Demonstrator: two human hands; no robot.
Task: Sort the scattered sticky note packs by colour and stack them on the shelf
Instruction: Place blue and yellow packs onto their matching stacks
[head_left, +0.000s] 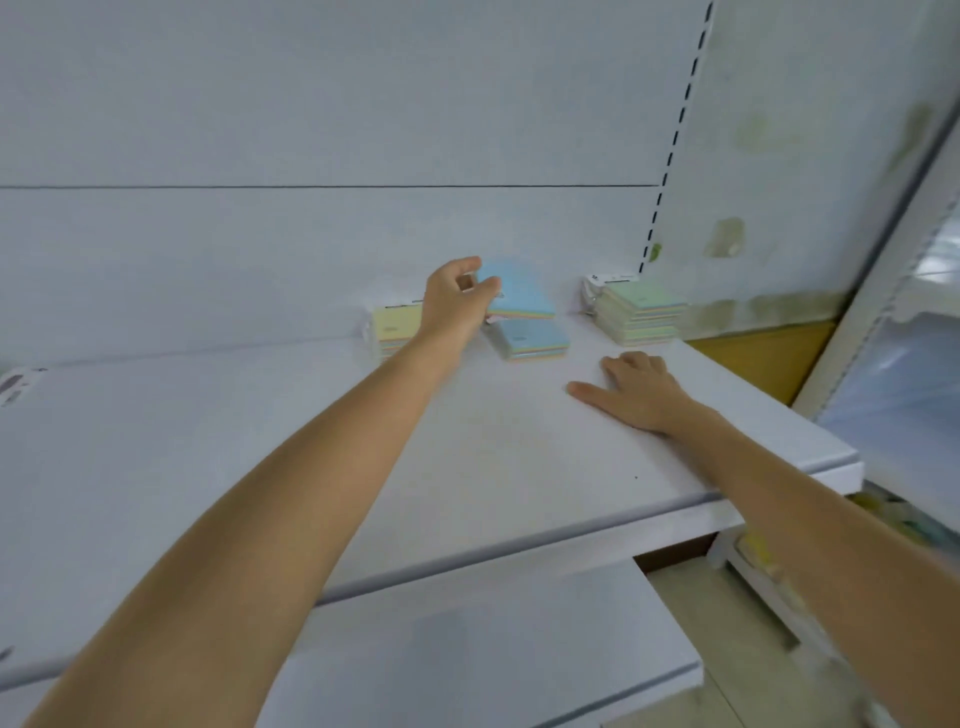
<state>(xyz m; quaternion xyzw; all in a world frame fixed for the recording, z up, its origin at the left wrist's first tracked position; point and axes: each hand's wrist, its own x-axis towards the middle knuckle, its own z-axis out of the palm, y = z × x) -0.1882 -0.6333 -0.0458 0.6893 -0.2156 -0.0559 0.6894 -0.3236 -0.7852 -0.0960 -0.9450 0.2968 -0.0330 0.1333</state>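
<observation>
My left hand grips a blue-topped sticky note pack, held tilted just above another blue-topped pack that lies flat on the white shelf. A yellow-topped stack sits to the left, partly hidden behind my left wrist. A green-topped stack of several packs stands at the back right corner of the shelf. My right hand rests flat on the shelf, palm down and fingers spread, in front of the green stack and holding nothing.
The shelf's back panel rises right behind the stacks. A slotted upright runs up at the right. A lower shelf juts out below the front edge. The shelf ends at the right near a frame.
</observation>
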